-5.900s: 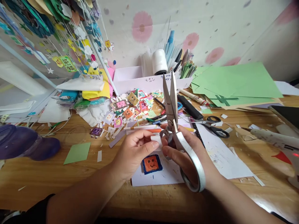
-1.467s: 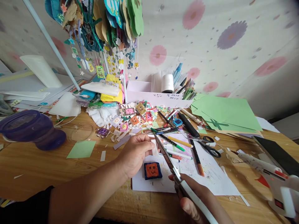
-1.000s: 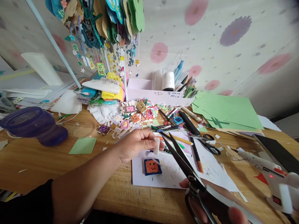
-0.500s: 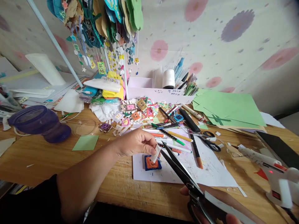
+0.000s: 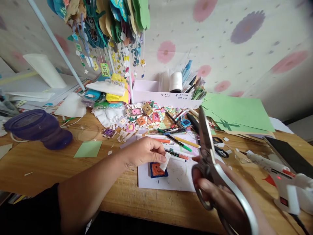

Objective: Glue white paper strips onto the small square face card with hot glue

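Observation:
Between thumb and fingers my left hand [image 5: 146,152] pinches a small piece of white paper [image 5: 165,162]. Just under it lies an orange square card with a dark blue border [image 5: 156,171] and a drawn smiling face, on a marked white sheet [image 5: 176,179]. My right hand [image 5: 220,192] grips large scissors [image 5: 206,137] by the handles. Their blades point up and away, look closed together, and are apart from the paper. Part of the right hand is hidden behind the handles.
Several markers [image 5: 179,142] and a heap of small coloured cards [image 5: 144,117] lie beyond my hands. A second pair of scissors [image 5: 221,151] is behind the right hand. At right sits a glue gun [image 5: 274,169]; at left, a purple jar [image 5: 39,127]. Green sheets [image 5: 242,112] lie at the back right.
The scissors have swung upright and away from the white paper, and their blades have come together. My left hand stays almost in place with the paper.

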Available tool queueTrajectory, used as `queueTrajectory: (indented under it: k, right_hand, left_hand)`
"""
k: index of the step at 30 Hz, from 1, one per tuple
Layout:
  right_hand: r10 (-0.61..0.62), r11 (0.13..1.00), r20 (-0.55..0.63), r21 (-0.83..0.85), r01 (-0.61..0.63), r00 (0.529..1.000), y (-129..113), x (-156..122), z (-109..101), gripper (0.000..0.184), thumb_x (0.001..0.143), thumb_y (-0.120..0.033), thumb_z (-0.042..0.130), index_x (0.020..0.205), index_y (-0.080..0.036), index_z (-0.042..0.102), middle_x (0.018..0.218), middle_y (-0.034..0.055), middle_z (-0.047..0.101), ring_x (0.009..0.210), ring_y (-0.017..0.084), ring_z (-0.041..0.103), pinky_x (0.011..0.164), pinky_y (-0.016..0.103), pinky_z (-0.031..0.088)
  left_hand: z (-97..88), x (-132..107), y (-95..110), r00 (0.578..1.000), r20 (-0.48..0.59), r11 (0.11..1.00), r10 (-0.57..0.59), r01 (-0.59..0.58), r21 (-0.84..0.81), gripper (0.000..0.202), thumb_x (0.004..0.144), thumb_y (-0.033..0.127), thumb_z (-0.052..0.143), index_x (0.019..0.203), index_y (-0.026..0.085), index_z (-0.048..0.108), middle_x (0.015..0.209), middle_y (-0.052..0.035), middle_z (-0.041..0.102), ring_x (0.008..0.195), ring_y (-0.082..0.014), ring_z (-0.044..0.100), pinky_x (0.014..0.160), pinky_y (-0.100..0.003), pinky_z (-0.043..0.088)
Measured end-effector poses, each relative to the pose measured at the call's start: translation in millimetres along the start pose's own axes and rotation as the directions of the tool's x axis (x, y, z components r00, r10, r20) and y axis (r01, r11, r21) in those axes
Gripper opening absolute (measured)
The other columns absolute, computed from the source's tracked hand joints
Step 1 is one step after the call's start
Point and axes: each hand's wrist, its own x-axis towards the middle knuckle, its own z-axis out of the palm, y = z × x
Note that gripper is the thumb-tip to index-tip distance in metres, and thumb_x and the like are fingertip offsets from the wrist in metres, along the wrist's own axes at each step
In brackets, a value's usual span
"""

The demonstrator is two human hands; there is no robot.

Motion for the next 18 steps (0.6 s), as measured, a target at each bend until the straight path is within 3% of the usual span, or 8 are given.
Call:
queueTrajectory:
  k: [4,8,13,18]
  right_hand:
    - [0.055,0.998,0.016,0.003,-0.055,0.998,-23.8,27.3,29.8,0.042,0.066,-0.035,0.072,0.102,-0.018,0.057,0.069,0.0001,0.062,0.046,0.01,0.047,0.039,0.022,0.04]
    - [0.081,0.996,0.044,-0.024,-0.08,0.996,-33.5,39.3,44.8,0.029,0.066,-0.024,0.064,0.093,-0.017,0.057,0.061,-0.0041,0.058,0.043,0.008,0.045,0.038,0.019,0.037]
    - [0.052,0.999,-0.092,0.004,-0.052,0.994,-24.7,43.8,42.4,0.032,0.067,-0.022,0.063,0.098,-0.019,0.056,0.06,-0.0062,0.054,0.044,0.009,0.046,0.039,0.02,0.039]
    - [0.01,1.0,-0.164,0.024,-0.007,0.986,-17.4,41.9,34.4,0.036,0.072,-0.03,0.067,0.104,-0.019,0.055,0.067,-0.0031,0.057,0.046,0.009,0.047,0.041,0.021,0.04]
  left_hand:
    - [8.5,0.2,1.1,0.995,0.05,0.996,-0.088,0.087,0.009,0.03,0.068,0.042,0.072,0.068,0.014,0.061,0.063,-0.0031,0.065,0.058,-0.0147,0.058,0.057,-0.027,0.044]
    - [8.8,0.2,1.8,0.991,0.047,0.992,-0.125,0.124,0.032,0.027,0.068,0.039,0.072,0.068,0.014,0.062,0.06,-0.0019,0.063,0.057,-0.0142,0.057,0.056,-0.027,0.045]
    - [8.2,-0.4,1.9,0.998,-0.039,0.997,-0.04,0.043,0.066,0.024,0.071,0.037,0.069,0.074,0.014,0.066,0.07,-0.0021,0.065,0.067,-0.0149,0.059,0.063,-0.026,0.044]
    - [16.7,0.6,1.1,0.986,-0.162,0.999,-0.039,0.038,-0.007,0.019,0.07,0.032,0.069,0.067,0.014,0.063,0.065,0.0001,0.06,0.061,-0.012,0.053,0.058,-0.023,0.04]
